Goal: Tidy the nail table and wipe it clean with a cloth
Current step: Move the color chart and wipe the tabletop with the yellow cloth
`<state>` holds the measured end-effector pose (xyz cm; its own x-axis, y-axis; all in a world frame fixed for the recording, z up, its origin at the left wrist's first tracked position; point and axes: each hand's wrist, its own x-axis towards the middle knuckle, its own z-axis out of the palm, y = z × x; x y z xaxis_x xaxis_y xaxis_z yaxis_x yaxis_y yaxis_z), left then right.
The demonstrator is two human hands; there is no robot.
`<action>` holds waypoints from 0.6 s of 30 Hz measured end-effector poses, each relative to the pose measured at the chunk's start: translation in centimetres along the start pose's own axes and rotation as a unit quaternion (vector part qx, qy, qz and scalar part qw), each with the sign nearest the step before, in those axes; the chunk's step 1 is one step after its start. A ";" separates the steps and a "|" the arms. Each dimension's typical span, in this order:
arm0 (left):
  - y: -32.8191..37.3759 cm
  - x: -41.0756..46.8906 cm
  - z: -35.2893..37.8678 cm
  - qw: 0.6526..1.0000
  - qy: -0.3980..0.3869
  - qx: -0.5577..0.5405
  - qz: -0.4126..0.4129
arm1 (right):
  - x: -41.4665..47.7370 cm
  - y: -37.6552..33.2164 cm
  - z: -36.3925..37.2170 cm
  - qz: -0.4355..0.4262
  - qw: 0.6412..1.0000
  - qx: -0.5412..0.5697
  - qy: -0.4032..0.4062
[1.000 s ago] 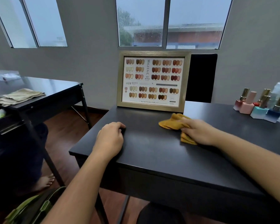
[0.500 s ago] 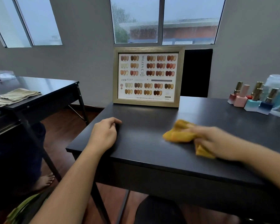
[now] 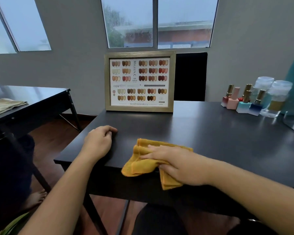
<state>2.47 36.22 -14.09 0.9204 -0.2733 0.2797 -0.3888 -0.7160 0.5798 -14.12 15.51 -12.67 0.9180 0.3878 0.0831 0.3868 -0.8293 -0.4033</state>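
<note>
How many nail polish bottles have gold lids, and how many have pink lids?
Gold-lidded nail polish bottles: 4
Pink-lidded nail polish bottle: 1
Total: 5

Grey wall (image 3: 75, 48) w/ rainy windows (image 3: 183, 22), dark wood floor (image 3: 54, 141) (2nd black table (image 3: 41, 99) at left)
</note>
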 end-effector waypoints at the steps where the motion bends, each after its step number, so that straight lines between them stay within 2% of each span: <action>1: 0.4 -0.2 0.2 1.000 -0.002 0.020 0.009 | -1.5 1.6 -1.1 0.025 1.000 0.009 0.004; 4: 2.0 -0.8 1.4 0.996 -0.015 0.068 0.052 | -5.1 7.7 -4.9 0.175 0.980 0.005 0.094; 6: 3.1 -1.3 2.1 0.993 -0.024 0.088 0.069 | -5.9 11.6 -6.9 0.292 0.942 -0.029 0.165; 8: 4.0 -1.7 2.6 0.991 -0.030 0.106 0.076 | -5.0 13.2 -7.9 0.381 0.908 -0.066 0.160; 9: 4.3 -1.7 2.8 0.990 -0.031 0.115 0.079 | -3.8 13.0 -8.0 0.392 0.905 -0.087 0.143; 11: 4.7 -1.8 2.9 0.988 -0.036 0.131 0.080 | -0.6 11.2 -7.3 0.358 0.919 -0.103 0.131; 15: 4.8 -1.9 2.8 0.988 -0.042 0.127 0.079 | 3.6 4.4 -2.8 0.134 0.986 -0.058 0.080; 18: 4.7 -2.0 2.6 0.988 -0.046 0.119 0.082 | 0.9 4.2 -2.1 0.078 0.996 -0.008 0.047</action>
<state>-1.09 31.69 -13.93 0.8500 -0.4480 0.2772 -0.5224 -0.7851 0.3327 -11.49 11.51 -12.34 0.9709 0.2149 0.1057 0.2394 -0.8835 -0.4027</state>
